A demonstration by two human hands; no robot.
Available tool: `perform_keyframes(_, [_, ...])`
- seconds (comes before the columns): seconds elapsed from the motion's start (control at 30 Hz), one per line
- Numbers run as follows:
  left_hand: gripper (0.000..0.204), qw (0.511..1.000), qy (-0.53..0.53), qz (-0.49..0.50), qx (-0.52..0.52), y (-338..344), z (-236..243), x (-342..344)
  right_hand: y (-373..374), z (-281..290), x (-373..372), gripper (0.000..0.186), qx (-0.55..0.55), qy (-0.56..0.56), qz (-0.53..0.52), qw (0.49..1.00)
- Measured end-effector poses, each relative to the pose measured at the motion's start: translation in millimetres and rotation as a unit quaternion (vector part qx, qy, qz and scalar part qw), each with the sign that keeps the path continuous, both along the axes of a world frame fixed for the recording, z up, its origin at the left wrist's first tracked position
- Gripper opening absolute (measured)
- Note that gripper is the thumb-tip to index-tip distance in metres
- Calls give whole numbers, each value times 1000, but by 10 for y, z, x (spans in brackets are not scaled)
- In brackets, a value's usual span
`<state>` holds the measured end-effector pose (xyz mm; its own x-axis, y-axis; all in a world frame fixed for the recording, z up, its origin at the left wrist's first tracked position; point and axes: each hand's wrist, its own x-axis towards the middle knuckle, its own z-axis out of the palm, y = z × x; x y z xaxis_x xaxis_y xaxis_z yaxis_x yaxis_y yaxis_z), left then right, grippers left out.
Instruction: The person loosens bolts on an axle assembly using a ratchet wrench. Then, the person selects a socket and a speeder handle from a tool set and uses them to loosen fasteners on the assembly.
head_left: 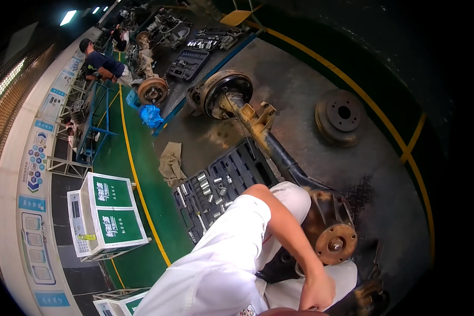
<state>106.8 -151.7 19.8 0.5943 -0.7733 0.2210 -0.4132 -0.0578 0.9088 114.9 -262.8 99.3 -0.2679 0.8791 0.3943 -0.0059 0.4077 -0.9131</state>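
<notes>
My left arm, in a white short sleeve, bends at the elbow over my light-trousered knee (294,199). My left hand (318,290) is low in the picture with its fingers curled closed. What they hold, if anything, is hidden at the lower edge. Close beside that hand is a rusty round flange (336,244) with bolt holes and a central stub. It belongs to a long, dirty vehicle axle (284,155), which runs away to a black brake drum (228,95) at its far end. My right hand is out of view.
An opened socket set case (240,167) lies left of the axle, near a tan cloth (171,163). A loose brake drum (342,113) rests at right. White-and-green cabinets (116,210) stand at left. A person (102,63) is by a blue bench farther off, near another axle (145,58).
</notes>
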Motion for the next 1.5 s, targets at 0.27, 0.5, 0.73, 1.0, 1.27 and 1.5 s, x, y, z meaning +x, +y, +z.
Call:
perform_keyframes(0.27, [22,977,-30,147,-149,-143,-125,-158,10,-41,24,20,-6,8,13,1000])
perform_keyframes(0.5, [19,985,-12,136,-105,-98,-70,-176,39,-28,75,18,-2,10,23,1000])
perform_keyframes(0.73, [17,981,-4,155,-118,-101,-60,-204,47,-29,103,16,-1,9,26,1000])
perform_keyframes(1.0, [13,976,-2,197,-97,-79,-61,-229,54,23,143,15,4,10,31,999])
perform_keyframes(1.27, [13,973,-22,211,-96,-82,-112,-239,156,13,46,17,18,14,4,1000])
perform_keyframes(1.5, [12,985,2,130,-113,-94,-106,-174,164,-24,23,19,29,16,-18,999])
